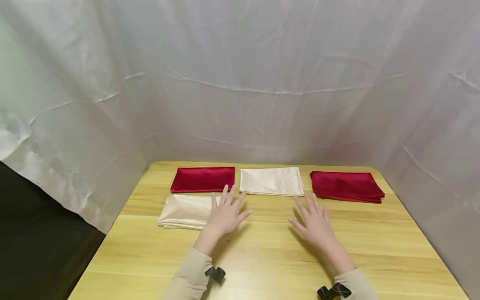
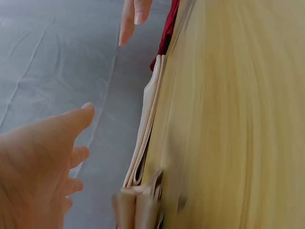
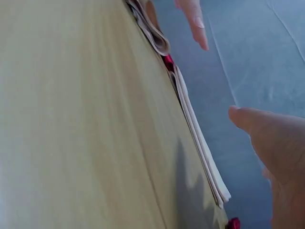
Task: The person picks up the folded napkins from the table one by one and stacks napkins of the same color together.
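Head view: a person's left hand (image 1: 225, 214) and right hand (image 1: 315, 223) hover palm-down over a pale wooden table (image 1: 262, 258), fingers spread and straight, each grip open and holding nothing. Taking the folded cream cloth at the table's near left (image 1: 183, 210) as the landmark, the left hand lies just over that cloth's right edge, its fingertips pointing toward the back of the table; whether it touches the fabric cannot be told. The right hand is well to the right of the cream cloth, above bare wood. Behind the cream cloth lies a folded red cloth (image 1: 203, 179); to the right of that sits a second cream cloth (image 1: 271, 181), and farther right again a stack of red cloths (image 1: 346, 186). A white sheet backdrop (image 1: 240, 83) hangs behind and beside the table. Beige sleeves (image 1: 191, 277) cover both forearms. From the left wrist, the left hand (image 2: 38, 167) shows relaxed fingers beside the layered edge of the cream cloth (image 2: 147, 129). From the right wrist, the right hand (image 3: 276, 152) is likewise unclenched near a folded cream edge (image 3: 200, 143)
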